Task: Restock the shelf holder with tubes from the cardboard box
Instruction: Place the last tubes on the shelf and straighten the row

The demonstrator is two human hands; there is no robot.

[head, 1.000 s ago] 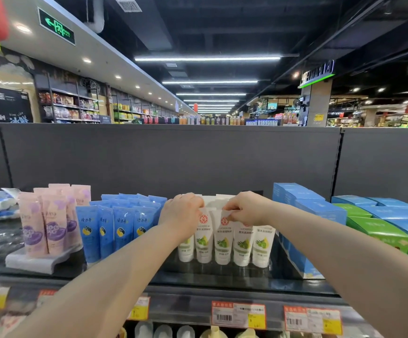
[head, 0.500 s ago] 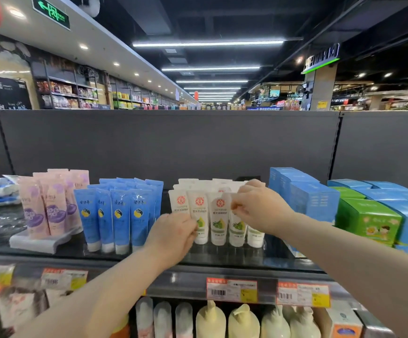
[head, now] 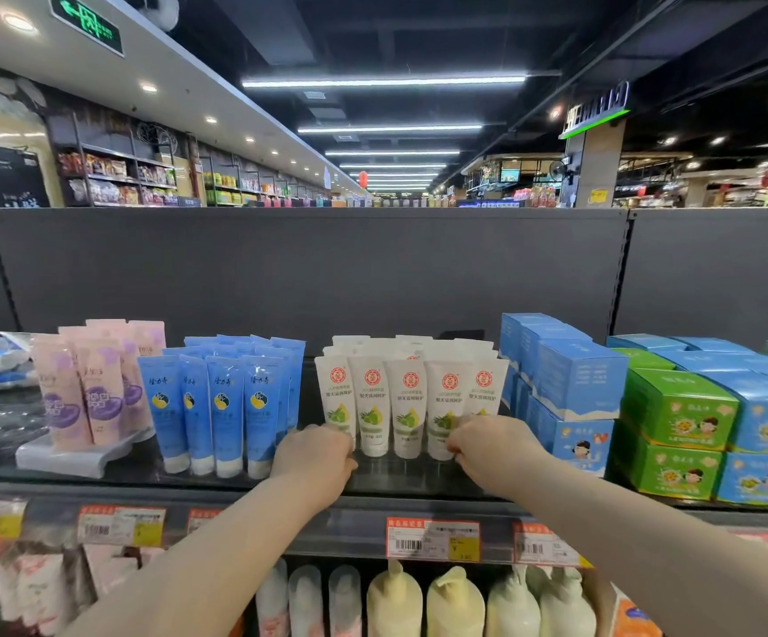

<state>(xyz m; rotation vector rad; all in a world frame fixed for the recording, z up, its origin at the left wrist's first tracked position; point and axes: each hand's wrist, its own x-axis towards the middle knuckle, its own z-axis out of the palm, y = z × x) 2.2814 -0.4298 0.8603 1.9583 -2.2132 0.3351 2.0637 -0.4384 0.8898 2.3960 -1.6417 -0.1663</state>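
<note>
1: five white tubes [head: 409, 397] in the front row, standing cap down on the top shelf [head: 418, 487], with more rows of the same behind. obs. confirmed?
2: confirmed. each has a red round mark near the top and a green fruit print lower down. they stand between the blue tubes [head: 223, 406] on one side and the stacked blue boxes [head: 575, 383] on the other.
1: left hand [head: 313, 457]?
2: bare forearm reaches in from below, back of the hand to the camera. it sits at the foot of the leftmost white tube and covers the cap. the fingers are bent under and hidden, so i cannot tell whether they grip the tube or only rest against it.
1: right hand [head: 494, 445]?
2: at the foot of the two rightmost white tubes. fingers [head: 457, 436] curled, tips against the lower part of the fourth tube (thumb hidden, so pinch or mere touch: cannot tell).
1: surroundings?
2: pink tubes [head: 88, 397] on a white tray [head: 74, 457] at far left. green boxes [head: 676, 406] lie just beyond the blue boxes. price tags [head: 432, 540] run along the shelf edge, pale pump bottles [head: 395, 599] stand on the shelf below, and a grey back panel [head: 308, 278] is behind all of it.
</note>
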